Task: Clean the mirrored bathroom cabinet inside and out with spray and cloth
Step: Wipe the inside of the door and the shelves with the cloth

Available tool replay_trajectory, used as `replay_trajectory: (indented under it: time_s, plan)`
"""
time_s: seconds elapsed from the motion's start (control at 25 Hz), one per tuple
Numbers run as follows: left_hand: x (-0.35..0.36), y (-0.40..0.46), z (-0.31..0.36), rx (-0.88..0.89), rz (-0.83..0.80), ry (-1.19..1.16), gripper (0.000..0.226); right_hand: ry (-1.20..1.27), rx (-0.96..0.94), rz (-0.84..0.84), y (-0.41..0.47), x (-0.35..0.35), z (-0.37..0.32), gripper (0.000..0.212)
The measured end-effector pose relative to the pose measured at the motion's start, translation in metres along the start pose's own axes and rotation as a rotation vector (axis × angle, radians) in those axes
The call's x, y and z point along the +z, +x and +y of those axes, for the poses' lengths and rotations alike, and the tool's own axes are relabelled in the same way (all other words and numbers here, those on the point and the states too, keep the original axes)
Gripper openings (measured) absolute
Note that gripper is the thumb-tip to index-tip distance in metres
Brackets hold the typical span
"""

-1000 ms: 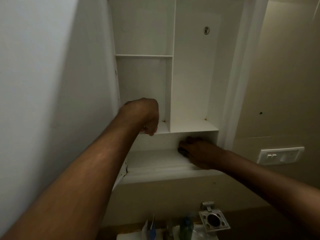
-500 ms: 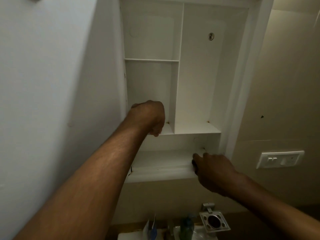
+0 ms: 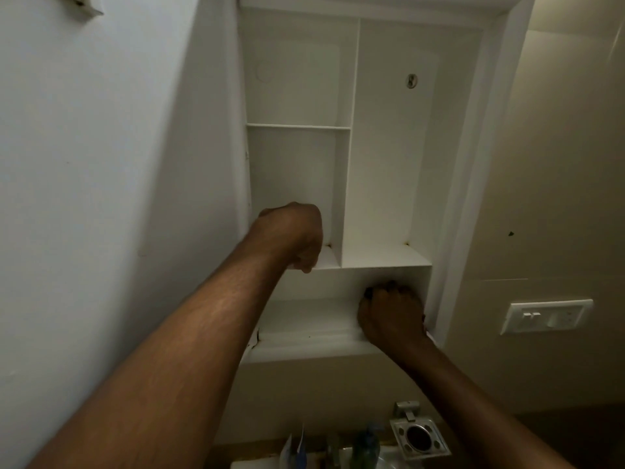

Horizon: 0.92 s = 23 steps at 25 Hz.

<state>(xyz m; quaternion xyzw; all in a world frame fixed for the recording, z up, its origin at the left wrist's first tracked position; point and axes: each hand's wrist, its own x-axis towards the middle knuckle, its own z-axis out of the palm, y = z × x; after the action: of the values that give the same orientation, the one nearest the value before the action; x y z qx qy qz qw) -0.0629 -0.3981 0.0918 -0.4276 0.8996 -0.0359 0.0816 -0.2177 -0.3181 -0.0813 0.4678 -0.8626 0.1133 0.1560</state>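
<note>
The white bathroom cabinet [image 3: 389, 164] stands open and its compartments hold nothing. Its door [image 3: 209, 147] is swung out to the left. My left hand [image 3: 294, 235] grips the front edge of the middle shelf [image 3: 385, 258], fingers curled over it. My right hand [image 3: 392, 316] is inside the bottom compartment, pushed into the right corner on the bottom shelf [image 3: 304, 319]. A bit of dark cloth [image 3: 369, 292] shows at its fingertips; the rest is hidden under the hand. No spray bottle can be made out for certain.
A white switch plate [image 3: 548, 316] is on the beige wall to the right. Below the cabinet are a square metal holder [image 3: 419, 434], a dark green bottle [image 3: 367, 446] and blue-white items [image 3: 294, 448] by the sink edge. The cabinet's lower left corner is cracked [image 3: 255, 341].
My right hand slid from the middle of the bottom shelf to the right, drew back toward the front edge, then went into the right corner. My left hand kept its grip on the middle shelf.
</note>
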Motion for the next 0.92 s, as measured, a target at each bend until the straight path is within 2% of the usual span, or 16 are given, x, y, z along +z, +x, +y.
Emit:
replay_trajectory:
  time_s: [0.04, 0.12, 0.2, 0.28, 0.32, 0.4, 0.44, 0.52, 0.64, 0.72, 0.8, 0.92]
  plan:
    - [0.001, 0.001, -0.001, 0.004, -0.008, -0.005, 0.034, -0.035, -0.013, 0.009, -0.003, 0.002, -0.006, 0.038]
    - [0.001, 0.006, -0.002, -0.001, -0.03, -0.009, 0.035, 0.091, -0.107, 0.034, -0.014, 0.006, -0.03, 0.035]
    - [0.001, 0.011, -0.004, -0.011, -0.036, -0.029, 0.034, 0.242, -0.304, 0.037, -0.033, 0.006, -0.061, 0.031]
    - [0.002, 0.014, -0.007, -0.026, -0.038, -0.079, 0.03, 0.385, -0.495, -0.045, -0.055, 0.006, -0.087, 0.03]
    - [0.001, 0.013, -0.007, -0.027, -0.036, -0.087, 0.03, 0.516, -0.542, -0.139, -0.067, 0.007, -0.095, 0.03]
    - [0.0, 0.01, -0.004, -0.019, -0.035, -0.056, 0.028, 0.813, -0.528, -0.336, -0.095, 0.01, -0.094, 0.029]
    - [0.0, 0.009, -0.002, -0.016, -0.031, -0.039, 0.028, 0.895, -0.482, -0.36, -0.104, 0.01, -0.087, 0.03]
    - [-0.001, 0.007, -0.002, -0.013, -0.016, -0.055, 0.03, 0.962, -0.395, -0.268, -0.108, 0.009, -0.064, 0.034]
    - [0.0, 0.003, -0.004, 0.004, -0.019, -0.076, 0.032, 0.793, -0.416, -0.031, -0.074, 0.004, -0.042, 0.04]
    - [0.003, 0.003, -0.006, 0.008, 0.004, -0.083, 0.031, 0.623, -0.579, 0.049, -0.051, 0.001, -0.051, 0.047]
    - [0.005, 0.004, -0.006, 0.005, 0.028, -0.079, 0.027, 0.353, -0.758, 0.133, -0.045, 0.01, -0.069, 0.049]
    - [0.006, 0.008, -0.004, 0.004, 0.049, -0.01, 0.023, 0.214, -0.919, 0.198, -0.042, 0.023, -0.083, 0.047]
